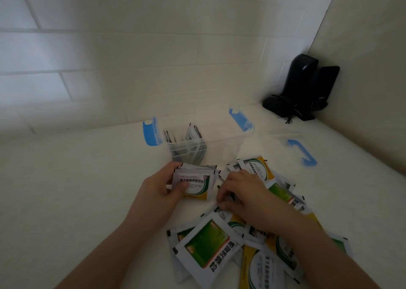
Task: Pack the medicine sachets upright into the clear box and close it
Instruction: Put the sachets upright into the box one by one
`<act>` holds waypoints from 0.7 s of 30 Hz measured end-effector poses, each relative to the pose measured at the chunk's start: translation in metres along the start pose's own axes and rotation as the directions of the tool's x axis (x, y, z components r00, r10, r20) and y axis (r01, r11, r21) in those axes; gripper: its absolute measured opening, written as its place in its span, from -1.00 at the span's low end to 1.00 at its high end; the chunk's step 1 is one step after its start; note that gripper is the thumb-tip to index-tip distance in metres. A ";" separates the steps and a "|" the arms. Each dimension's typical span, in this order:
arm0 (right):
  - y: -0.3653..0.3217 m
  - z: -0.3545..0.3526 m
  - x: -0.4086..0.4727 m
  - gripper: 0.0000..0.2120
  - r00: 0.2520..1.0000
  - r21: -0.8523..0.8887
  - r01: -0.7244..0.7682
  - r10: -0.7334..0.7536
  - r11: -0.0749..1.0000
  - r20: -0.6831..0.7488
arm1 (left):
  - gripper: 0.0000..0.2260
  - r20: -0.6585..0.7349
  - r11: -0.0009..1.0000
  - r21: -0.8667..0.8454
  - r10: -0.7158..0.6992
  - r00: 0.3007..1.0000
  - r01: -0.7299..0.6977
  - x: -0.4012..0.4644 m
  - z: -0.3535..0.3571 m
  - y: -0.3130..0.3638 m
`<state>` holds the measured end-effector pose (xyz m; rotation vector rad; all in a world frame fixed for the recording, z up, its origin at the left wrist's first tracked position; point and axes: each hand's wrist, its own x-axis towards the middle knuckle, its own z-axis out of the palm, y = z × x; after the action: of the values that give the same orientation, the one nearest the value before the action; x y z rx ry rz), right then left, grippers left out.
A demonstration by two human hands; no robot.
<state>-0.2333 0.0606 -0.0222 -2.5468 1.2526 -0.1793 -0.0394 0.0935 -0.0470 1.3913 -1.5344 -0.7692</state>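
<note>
A clear box [222,143] with blue side latches stands open on the white counter, several sachets [189,139] upright in its left end. My left hand [160,190] grips a small stack of white, yellow and green sachets [195,183] just in front of the box. My right hand [243,192] rests with curled fingers on a heap of loose sachets [211,247] and pinches the edge of one. The clear lid [285,139] with a blue handle lies to the right of the box.
A black device [305,86] with a cable stands in the back right corner against the tiled wall. The white counter [77,190] stretches bare to the left. Loose sachets cover the near right area.
</note>
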 end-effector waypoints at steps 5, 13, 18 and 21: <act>0.004 0.005 0.002 -0.81 0.999 -0.014 0.005 -0.006 1.000 -0.052 | -0.76 0.004 1.000 0.004 -0.011 1.000 0.011 0.001 0.000 -0.002; 0.003 0.005 0.006 -0.92 0.917 0.271 -0.025 0.131 0.962 -0.378 | -0.74 -0.024 0.999 -0.017 -0.032 0.999 0.032 0.003 -0.001 -0.002; -0.001 -0.004 0.006 -0.87 0.854 0.743 0.011 0.380 0.669 -0.355 | -0.72 -0.016 0.998 -0.033 -0.045 0.999 0.044 0.004 -0.001 -0.001; -0.002 0.001 0.008 -0.81 0.883 0.822 -0.017 0.395 0.569 -0.255 | -0.70 -0.021 0.997 -0.055 -0.062 0.998 0.060 0.004 0.000 -0.001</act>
<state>-0.2270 0.0556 -0.0224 -1.5649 1.2017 -1.0367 -0.0388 0.0894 -0.0467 1.4072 -1.4489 -0.8243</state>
